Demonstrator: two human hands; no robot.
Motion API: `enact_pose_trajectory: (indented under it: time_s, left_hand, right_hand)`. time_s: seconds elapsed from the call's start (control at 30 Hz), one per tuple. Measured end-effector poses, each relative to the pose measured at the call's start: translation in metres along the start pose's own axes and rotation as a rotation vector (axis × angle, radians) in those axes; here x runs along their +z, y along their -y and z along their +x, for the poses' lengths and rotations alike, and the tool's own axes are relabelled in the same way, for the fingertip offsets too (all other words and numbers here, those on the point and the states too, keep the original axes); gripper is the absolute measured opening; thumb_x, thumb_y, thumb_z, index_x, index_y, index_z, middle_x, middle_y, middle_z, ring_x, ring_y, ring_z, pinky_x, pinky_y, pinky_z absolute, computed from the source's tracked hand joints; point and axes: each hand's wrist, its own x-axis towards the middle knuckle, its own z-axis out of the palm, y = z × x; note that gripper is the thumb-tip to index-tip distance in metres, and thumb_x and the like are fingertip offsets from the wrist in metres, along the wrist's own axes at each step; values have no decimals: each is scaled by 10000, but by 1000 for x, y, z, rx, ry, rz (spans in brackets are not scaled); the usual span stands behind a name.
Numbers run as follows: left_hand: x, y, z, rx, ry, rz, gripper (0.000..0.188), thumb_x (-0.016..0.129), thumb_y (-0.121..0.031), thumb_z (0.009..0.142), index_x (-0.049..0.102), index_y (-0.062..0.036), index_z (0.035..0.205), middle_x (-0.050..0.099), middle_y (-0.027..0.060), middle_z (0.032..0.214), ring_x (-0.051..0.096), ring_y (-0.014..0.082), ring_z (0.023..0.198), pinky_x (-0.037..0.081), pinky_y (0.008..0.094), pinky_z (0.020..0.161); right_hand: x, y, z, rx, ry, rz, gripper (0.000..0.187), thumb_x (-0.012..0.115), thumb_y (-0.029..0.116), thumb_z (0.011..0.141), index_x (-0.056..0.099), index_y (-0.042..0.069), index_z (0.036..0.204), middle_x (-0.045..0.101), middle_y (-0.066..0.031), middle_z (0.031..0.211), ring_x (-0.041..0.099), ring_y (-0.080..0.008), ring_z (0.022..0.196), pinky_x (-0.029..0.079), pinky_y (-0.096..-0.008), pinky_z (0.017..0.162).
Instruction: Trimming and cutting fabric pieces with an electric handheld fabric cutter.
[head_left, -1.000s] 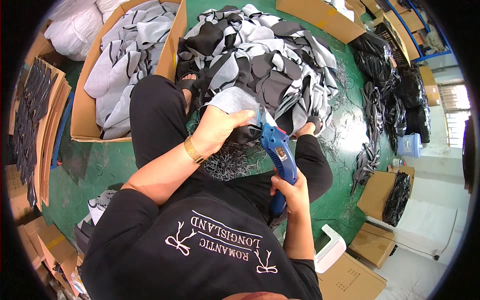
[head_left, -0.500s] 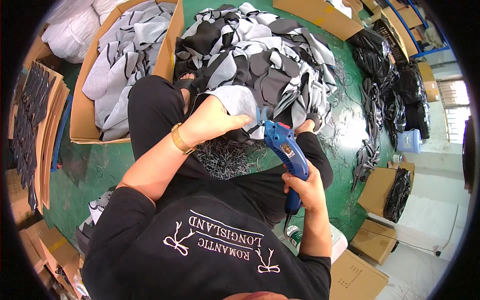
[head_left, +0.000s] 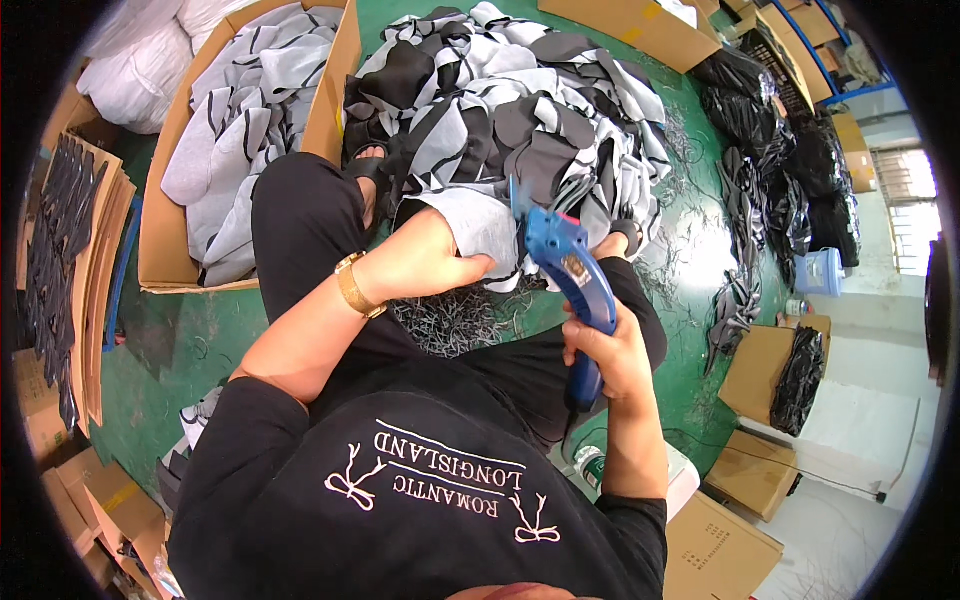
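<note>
My left hand [head_left: 430, 260] is closed on a grey fabric piece [head_left: 487, 228], its thumb lying on top and the other fingers hidden beneath the cloth. In my right hand [head_left: 612, 350] is a blue corded electric cutter [head_left: 572, 262], gripped round its handle. The cutter's head is beside the right edge of the held piece, its blade tip pointing away from me. Beyond both hands a large heap of grey and black fabric pieces [head_left: 545, 135] lies on the green floor. Thin dark trimmings [head_left: 455, 318] are piled between my legs, below the held piece.
An open cardboard box [head_left: 150, 240] full of similar pieces stands at the left. Black plastic bags [head_left: 745, 80], a pale blue bucket [head_left: 822, 272] and cartons [head_left: 755, 475] line the right side. Stacked cardboard sheets [head_left: 105, 290] stand at the far left. My feet flank the heap.
The cutter's head has tipped slightly away from me, and its blade now points farther up along the fabric's edge. The held piece has turned a little and hangs lower.
</note>
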Motion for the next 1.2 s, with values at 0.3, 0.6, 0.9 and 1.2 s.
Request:
enact_pose_trajectory:
  time_s: [0.3,0.6,0.9,1.2]
  left_hand:
    - [32,-18,-10,-367,-56,-727,406,643,-28,825,532,-2,1214,607,20,1100,556,95,990,452,275,880]
    - [37,5,-10,-571,-354,-1332,305,654,-91,869,589,-24,1160,643,46,1109,617,155,996,478,317,888]
    - [18,17,-10,-580,-308,-1463,309,614,-74,888,566,-6,1186,648,85,1109,640,192,989,505,340,890]
    - [22,4,-6,-581,-265,-1466,229,645,-85,874,622,-33,1096,668,45,1032,641,150,927,505,317,838]
  right_hand:
    - [43,7,46,-299,-218,-340,420,793,112,665,583,-16,1005,618,-33,782,561,-88,687,472,-250,621]
    - [29,-6,38,-153,56,108,350,687,81,726,548,-38,1023,557,-50,748,579,-148,627,494,-277,594]
    - [-19,-60,0,138,238,289,350,775,83,673,592,-23,951,592,-62,720,579,-162,575,487,-287,522]
    - [-13,-59,-2,178,271,260,324,764,77,664,597,-23,923,587,-65,704,568,-160,561,482,-279,516]
